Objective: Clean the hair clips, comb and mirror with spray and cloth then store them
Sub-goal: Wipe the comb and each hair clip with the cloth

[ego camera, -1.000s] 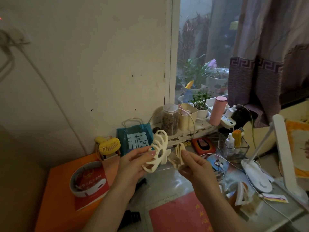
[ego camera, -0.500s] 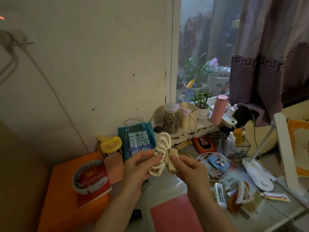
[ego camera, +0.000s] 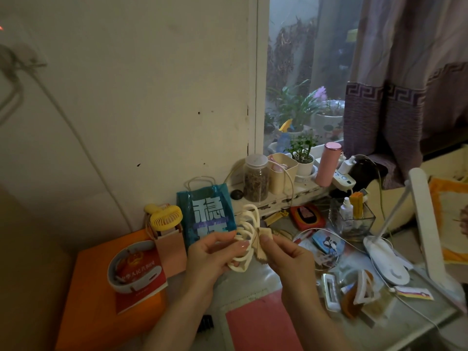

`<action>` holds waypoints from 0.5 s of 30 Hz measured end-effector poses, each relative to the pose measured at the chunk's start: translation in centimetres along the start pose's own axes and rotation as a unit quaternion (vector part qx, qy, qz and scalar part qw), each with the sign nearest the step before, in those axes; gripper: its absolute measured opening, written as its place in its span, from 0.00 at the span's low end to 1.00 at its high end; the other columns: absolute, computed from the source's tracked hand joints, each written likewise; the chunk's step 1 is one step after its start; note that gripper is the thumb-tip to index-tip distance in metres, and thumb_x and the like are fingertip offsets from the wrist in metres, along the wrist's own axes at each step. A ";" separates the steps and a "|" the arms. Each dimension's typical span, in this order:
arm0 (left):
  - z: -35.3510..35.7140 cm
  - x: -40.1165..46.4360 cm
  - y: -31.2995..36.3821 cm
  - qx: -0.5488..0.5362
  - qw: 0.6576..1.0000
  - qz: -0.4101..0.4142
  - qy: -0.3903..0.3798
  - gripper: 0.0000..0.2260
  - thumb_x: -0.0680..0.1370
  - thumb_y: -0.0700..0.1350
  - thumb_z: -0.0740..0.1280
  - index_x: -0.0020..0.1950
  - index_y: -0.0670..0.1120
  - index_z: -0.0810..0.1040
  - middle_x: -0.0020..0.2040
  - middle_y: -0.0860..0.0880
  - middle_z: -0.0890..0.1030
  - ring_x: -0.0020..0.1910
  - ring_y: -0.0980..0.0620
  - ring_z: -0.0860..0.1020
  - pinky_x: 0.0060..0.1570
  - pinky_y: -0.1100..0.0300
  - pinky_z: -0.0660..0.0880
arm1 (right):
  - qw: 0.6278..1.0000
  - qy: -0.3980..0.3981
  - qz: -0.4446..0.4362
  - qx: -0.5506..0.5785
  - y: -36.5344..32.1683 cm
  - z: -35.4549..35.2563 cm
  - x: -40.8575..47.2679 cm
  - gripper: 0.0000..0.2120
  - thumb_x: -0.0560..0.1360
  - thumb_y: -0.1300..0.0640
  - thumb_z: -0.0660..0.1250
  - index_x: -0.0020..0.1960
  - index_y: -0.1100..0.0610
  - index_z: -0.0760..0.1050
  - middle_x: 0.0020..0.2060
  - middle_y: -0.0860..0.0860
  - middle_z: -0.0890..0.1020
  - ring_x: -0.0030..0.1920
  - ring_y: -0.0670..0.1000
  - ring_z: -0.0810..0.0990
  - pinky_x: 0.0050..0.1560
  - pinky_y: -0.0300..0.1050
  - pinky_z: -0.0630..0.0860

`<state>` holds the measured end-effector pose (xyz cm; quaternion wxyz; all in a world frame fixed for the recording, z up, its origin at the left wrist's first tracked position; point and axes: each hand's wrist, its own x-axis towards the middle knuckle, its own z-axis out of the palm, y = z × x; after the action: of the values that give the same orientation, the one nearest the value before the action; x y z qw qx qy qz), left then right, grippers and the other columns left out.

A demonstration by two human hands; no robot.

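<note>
Holding a cream flower-shaped hair clip (ego camera: 244, 239) up over the desk (ego camera: 395, 323), the left hand (ego camera: 210, 257) has its fingers curled around the clip's looped side. The right hand (ego camera: 283, 252) pinches a small beige cloth (ego camera: 262, 243) against the clip's middle, so the two touch. More clips (ego camera: 349, 292) sit in a pile on the desk to the right, near a white lamp base (ego camera: 386, 259). A teal bag (ego camera: 206, 216) stands just behind the hands.

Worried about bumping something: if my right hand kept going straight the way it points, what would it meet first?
Probably the cream hair clip that your left hand holds; your right hand, pinching the cloth, points left at it.
</note>
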<state>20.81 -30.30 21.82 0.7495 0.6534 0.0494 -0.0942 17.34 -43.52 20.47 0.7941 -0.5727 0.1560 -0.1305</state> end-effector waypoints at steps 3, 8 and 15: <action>0.0 0.0 -0.2 0.005 1.000 0.004 0.009 0.23 0.55 0.44 0.77 0.48 0.40 0.83 0.43 0.45 0.86 0.44 0.46 0.84 0.50 0.49 0.79 | 1.000 0.023 -0.008 -0.005 0.2 0.2 0.1 0.04 0.72 0.64 0.70 0.45 0.62 0.84 0.36 0.57 0.85 0.37 0.51 0.81 0.38 0.39 0.78; -0.5 -0.4 -0.3 -0.006 1.000 0.000 0.007 0.20 0.57 0.43 0.76 0.48 0.41 0.84 0.42 0.45 0.86 0.44 0.46 0.84 0.47 0.52 0.80 | 0.999 0.047 0.004 0.018 0.0 0.3 0.4 0.05 0.72 0.59 0.70 0.42 0.59 0.84 0.37 0.57 0.85 0.42 0.58 0.82 0.48 0.52 0.78; -1.2 -0.3 0.1 -0.106 0.993 -0.043 0.000 0.17 0.61 0.39 0.74 0.49 0.41 0.82 0.44 0.42 0.85 0.39 0.47 0.84 0.34 0.58 0.81 | 0.997 -0.011 0.075 0.026 -0.6 -0.9 1.1 0.16 0.64 0.50 0.69 0.47 0.59 0.83 0.45 0.58 0.85 0.48 0.56 0.81 0.51 0.49 0.77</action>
<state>20.62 -29.07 21.79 0.8098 0.5674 0.0872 -0.1209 17.99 -44.97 20.64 0.8182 -0.5399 0.1857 -0.0684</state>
